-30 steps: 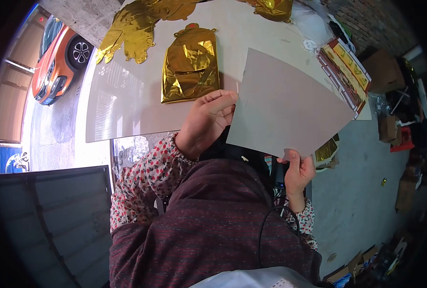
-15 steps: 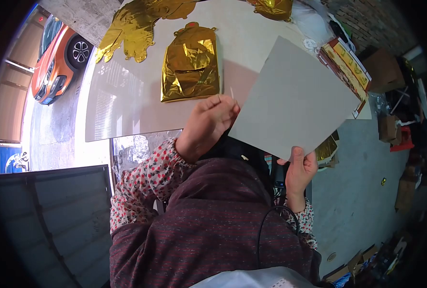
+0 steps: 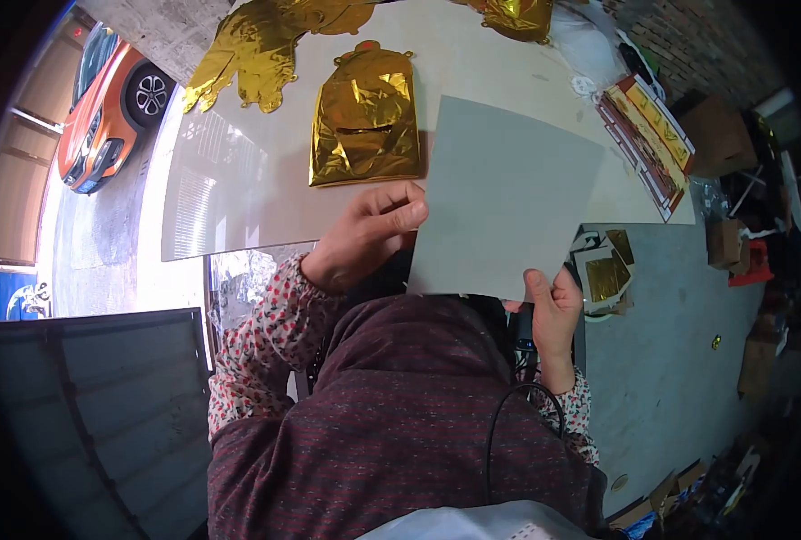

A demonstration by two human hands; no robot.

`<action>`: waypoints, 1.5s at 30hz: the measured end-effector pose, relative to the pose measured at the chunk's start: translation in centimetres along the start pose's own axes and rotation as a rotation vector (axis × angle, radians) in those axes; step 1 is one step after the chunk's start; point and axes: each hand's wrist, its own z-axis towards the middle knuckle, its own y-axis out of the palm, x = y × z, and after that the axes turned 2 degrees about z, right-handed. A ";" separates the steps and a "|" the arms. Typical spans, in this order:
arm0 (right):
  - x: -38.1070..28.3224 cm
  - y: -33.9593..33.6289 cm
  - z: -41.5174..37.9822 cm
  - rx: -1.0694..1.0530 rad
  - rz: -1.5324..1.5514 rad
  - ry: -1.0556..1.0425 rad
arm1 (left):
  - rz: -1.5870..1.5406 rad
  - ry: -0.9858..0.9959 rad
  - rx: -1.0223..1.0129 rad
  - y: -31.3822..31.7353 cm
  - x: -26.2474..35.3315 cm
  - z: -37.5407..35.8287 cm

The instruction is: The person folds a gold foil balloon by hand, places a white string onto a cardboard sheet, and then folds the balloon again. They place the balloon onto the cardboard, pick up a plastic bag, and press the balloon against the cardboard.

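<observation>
- Car (image 3: 103, 112): orange, far left, beyond the surface's left edge and well apart from everything on it.
- Surface (image 3: 238, 198): pale board; its left half is bare from the left edge to the bag, and its near edge runs just above the left hand.
- Foil shape (image 3: 247, 54): gold, lying at the surface's far edge, near the bag but apart from it.
- Bag (image 3: 366, 117): gold foil, flat on the surface, its right edge just beside the card's left edge.
- Left hand (image 3: 364, 236): curled at the card's left edge, fingers closed toward it; whether they actually pinch the card I cannot tell.
- Card (image 3: 504, 198): grey sheet held up above the surface's near edge, tilted, its top corner over the board and its bottom edge at the person's chest.
- Right hand (image 3: 553, 310): grips the card's lower right corner, thumb on its face.
- Packets (image 3: 648, 135): red and yellow stack along the surface's right edge, near the card's right corner.
</observation>
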 end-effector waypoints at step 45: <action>-3.0 -1.9 4.8 0.204 -0.209 0.058 | 1.500 0.473 0.302 -0.6 -1.5 6.3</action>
